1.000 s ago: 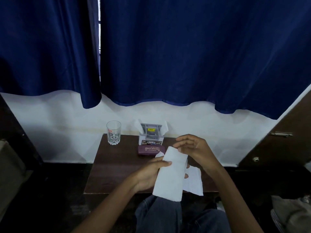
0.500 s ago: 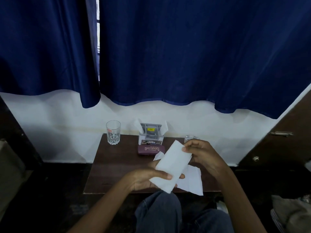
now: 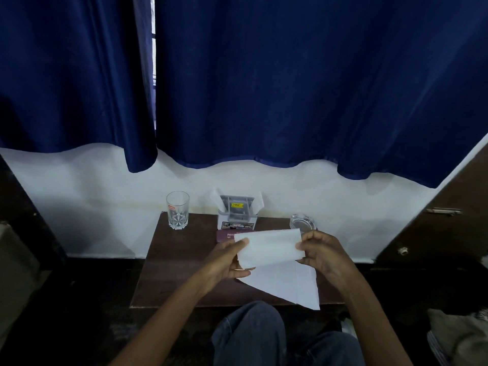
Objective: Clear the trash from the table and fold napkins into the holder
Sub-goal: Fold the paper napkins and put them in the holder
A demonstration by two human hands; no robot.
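Observation:
A white folded napkin (image 3: 269, 248) is stretched level between my two hands above the small brown table (image 3: 179, 262). My left hand (image 3: 228, 261) pinches its left end, and my right hand (image 3: 320, 253) pinches its right end. Under it, a second white napkin (image 3: 287, 283) lies flat on the table, its corner reaching over the front edge. The grey napkin holder (image 3: 236, 212) stands at the back of the table with white napkins sticking up at both sides.
A drinking glass (image 3: 177, 210) stands at the table's back left. A glass ashtray (image 3: 302, 222) sits at the back right. A maroon case (image 3: 224, 236) lies in front of the holder. Blue curtains hang above; my knee is below the table's front edge.
The napkin has turned from hanging upright and slanted to lying level between both hands. My right hand has shifted right, uncovering the ashtray.

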